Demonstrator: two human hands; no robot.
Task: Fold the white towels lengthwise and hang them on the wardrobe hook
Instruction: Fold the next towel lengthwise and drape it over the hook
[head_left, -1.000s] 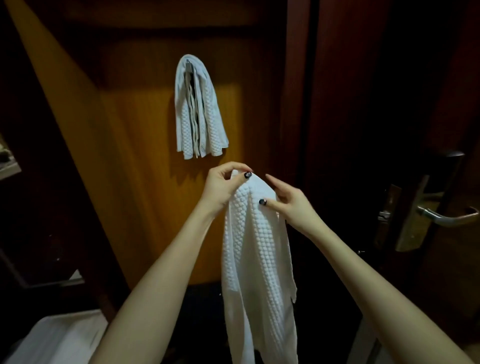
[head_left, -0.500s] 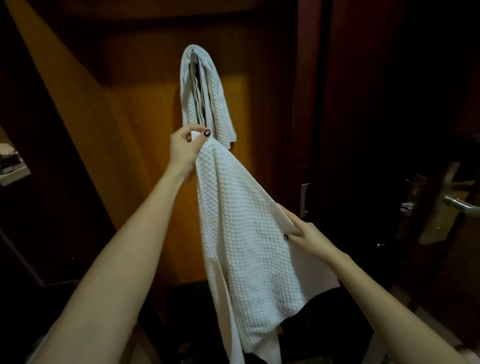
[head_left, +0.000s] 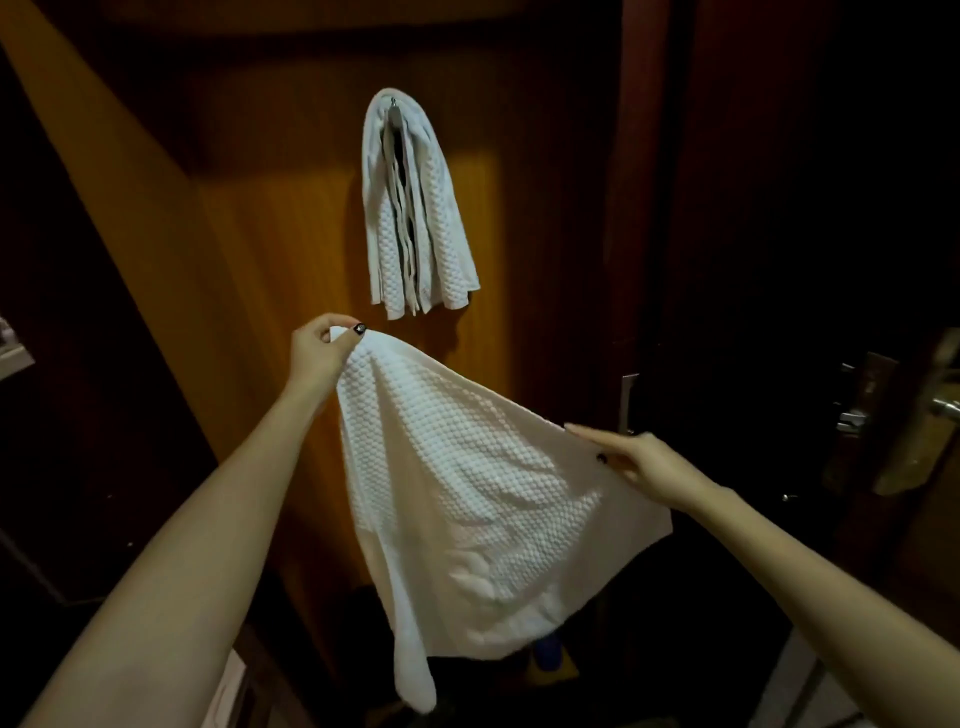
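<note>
Bumpy white cloth towel (head_left: 467, 493) — smooth wood wardrobe (head_left: 260, 234)

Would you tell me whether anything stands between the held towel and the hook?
No object lies in the gap between the towel and the hook, but hung towels already drape over the hook, leaving only its tip showing.

Hung towels (head_left: 415, 218) on hook (head_left: 394, 107), far centre, against wardrobe panel (head_left: 260, 234). Held towel (head_left: 467, 493) is below and nearer, with left hand (head_left: 322, 356) at its top corner and right hand (head_left: 647, 462) at its right edge. Door handle (head_left: 943, 406) at far right.
</note>
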